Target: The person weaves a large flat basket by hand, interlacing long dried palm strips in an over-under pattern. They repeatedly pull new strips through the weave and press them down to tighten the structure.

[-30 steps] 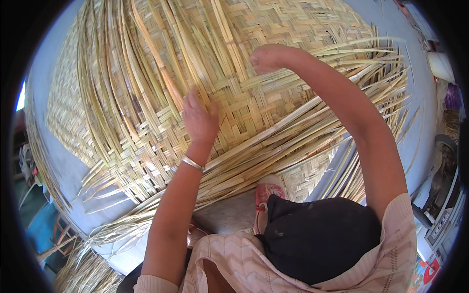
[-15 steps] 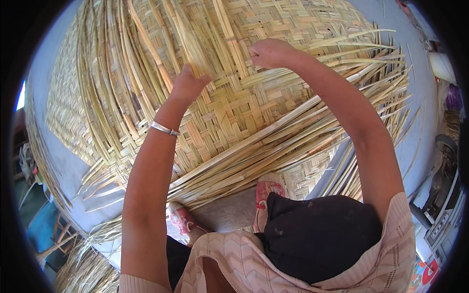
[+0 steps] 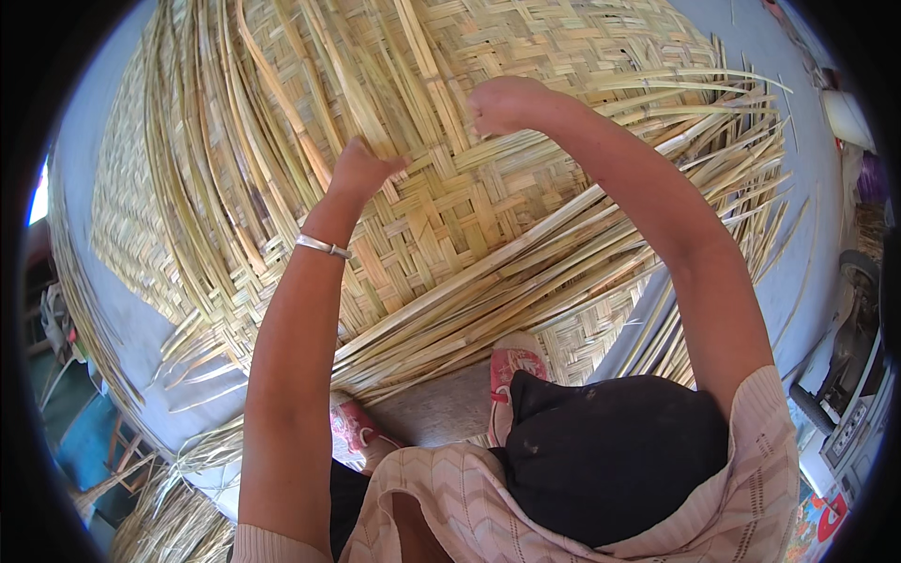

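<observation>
A large woven mat (image 3: 441, 220) of pale yellow-green split reed spreads in front of me, with long loose reed strips (image 3: 221, 141) running away from me across its left half. My left hand (image 3: 363, 174), a silver bangle (image 3: 324, 246) on its wrist, bends over the near ends of several lengthwise strips at mid-mat; its thumb points right, and the other fingers are partly hidden. To the right and slightly farther off, my right hand (image 3: 510, 103) is closed in a fist, low over the weave beside a crosswise strip (image 3: 526, 141). Its fingertips are turned from view.
Unwoven reed ends (image 3: 469, 300) fan along the mat's near edge, by my red shoes (image 3: 518, 368). More loose reeds (image 3: 174, 516) lie at lower left. Grey floor (image 3: 122, 319) borders the mat; a wheeled machine (image 3: 845, 357) stands at far right.
My left hand has come slightly nearer to me, along the strips. The right fist has shifted a little left, so the hands are closer together.
</observation>
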`<control>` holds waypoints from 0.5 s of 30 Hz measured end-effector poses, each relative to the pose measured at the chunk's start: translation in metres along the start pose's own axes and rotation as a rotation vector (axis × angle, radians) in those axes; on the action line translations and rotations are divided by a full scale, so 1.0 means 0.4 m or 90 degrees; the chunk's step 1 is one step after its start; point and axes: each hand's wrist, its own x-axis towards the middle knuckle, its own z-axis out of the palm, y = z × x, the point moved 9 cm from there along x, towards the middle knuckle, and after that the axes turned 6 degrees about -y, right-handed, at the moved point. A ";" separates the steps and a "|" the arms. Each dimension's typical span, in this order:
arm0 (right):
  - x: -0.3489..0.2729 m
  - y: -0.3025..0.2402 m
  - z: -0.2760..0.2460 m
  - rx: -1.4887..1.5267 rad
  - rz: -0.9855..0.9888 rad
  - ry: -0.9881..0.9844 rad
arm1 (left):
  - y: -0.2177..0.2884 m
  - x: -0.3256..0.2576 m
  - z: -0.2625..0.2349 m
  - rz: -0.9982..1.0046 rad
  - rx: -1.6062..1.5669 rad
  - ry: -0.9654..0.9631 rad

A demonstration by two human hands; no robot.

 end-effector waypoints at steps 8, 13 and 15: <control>-0.037 -0.018 0.025 0.012 -0.002 -0.009 | 0.018 -0.074 -0.003 0.019 0.001 0.107; -0.059 -0.022 0.022 -0.011 -0.027 0.054 | 0.014 -0.201 0.019 0.159 -0.005 0.410; -0.066 -0.029 0.018 -0.031 -0.031 0.073 | 0.015 -0.217 0.079 0.166 0.182 0.351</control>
